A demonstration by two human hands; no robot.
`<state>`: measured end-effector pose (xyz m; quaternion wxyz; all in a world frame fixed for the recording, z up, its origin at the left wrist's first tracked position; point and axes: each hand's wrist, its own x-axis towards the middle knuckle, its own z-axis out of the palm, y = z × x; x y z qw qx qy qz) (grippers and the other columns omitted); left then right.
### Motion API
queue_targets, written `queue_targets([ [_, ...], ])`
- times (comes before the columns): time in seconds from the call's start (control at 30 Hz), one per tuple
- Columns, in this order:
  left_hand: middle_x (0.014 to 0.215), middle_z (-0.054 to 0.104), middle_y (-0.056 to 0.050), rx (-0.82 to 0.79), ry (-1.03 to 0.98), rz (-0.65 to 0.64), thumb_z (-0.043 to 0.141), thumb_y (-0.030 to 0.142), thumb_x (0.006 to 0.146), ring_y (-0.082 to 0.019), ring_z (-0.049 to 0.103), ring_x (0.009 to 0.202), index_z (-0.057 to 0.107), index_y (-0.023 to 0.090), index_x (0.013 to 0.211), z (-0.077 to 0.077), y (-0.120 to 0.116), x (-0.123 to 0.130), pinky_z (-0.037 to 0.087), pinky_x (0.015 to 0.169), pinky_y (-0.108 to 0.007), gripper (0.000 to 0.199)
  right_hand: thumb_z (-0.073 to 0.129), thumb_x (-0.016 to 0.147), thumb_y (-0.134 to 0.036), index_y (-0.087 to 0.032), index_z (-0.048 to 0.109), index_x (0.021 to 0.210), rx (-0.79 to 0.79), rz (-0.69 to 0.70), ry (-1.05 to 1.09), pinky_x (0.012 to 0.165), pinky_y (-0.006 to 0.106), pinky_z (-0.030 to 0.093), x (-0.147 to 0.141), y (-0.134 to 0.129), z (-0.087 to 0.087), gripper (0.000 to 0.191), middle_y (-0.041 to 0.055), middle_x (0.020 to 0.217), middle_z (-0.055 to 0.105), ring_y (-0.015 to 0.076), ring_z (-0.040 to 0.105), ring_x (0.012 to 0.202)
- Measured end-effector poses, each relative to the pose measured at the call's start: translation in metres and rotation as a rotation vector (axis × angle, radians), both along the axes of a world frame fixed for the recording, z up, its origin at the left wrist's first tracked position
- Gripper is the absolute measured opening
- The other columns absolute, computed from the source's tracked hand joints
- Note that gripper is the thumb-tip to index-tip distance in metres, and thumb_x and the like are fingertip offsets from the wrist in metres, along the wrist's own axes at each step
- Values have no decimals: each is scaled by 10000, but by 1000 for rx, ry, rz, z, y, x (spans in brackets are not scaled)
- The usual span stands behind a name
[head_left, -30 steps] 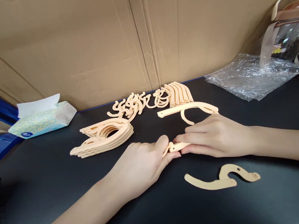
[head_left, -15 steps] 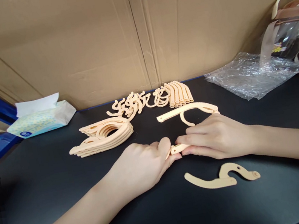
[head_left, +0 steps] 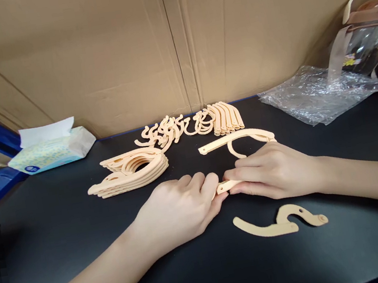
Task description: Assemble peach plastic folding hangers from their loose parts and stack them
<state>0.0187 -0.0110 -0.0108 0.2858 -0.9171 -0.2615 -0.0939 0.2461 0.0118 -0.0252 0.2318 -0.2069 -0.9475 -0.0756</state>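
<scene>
Between my two hands is a small beige plastic hanger piece, mostly covered by fingers. My left hand is closed on its left end, thumb and forefinger pinching. My right hand is closed around the other end. Just in front of the hands lie a curved hanger arm and a hook piece, one touching or overlapping the other. Behind my right hand rests a longer hanger arm with a curved piece under it, partly hidden by the fingers.
Left of centre sits a stack of folded beige hangers. Farther back are a heap of hooks and a row of hanger arms. A tissue pack stands at left; a clear plastic bag and a bottle are at right.
My left hand has rolled slightly, its knuckles and fingers showing more above the held piece. My right hand has barely moved, and the pieces on the table lie as before.
</scene>
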Motion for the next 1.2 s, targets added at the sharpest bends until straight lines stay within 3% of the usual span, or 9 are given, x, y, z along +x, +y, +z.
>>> queue_targets([
  [0.3, 548, 495, 43, 9, 1, -24, 395, 262, 954, -122, 493, 438, 440, 194, 690, 2, 0, 0, 256, 436, -285, 277, 377, 1003, -343, -165, 643, 988, -20, -19, -35, 501, 240, 341, 1, 0, -2, 321, -16, 688, 626, 95, 577, 581],
  [0.77, 556, 516, 51, -122, -26, -83, 393, 255, 946, -113, 512, 454, 453, 198, 703, -2, 3, -1, 280, 434, -283, 257, 423, 976, -381, -163, 657, 834, 73, 4, -61, 511, 262, 288, -3, 0, 1, 350, -26, 595, 558, 97, 437, 505],
  [0.93, 533, 507, 56, -129, -55, -94, 414, 252, 925, -103, 495, 433, 462, 196, 675, -2, 2, -2, 282, 428, -274, 260, 412, 968, -442, -155, 651, 809, 64, -3, 21, 538, 265, 336, -2, 2, 3, 405, 2, 618, 574, 120, 476, 568],
  [1.2, 520, 503, 61, -113, -75, -97, 427, 242, 908, -98, 490, 422, 484, 193, 672, -3, 4, -1, 276, 426, -265, 248, 501, 939, -290, -156, 649, 780, 73, -112, 160, 703, 286, 440, 1, 8, 5, 255, 54, 795, 641, 161, 529, 775],
])
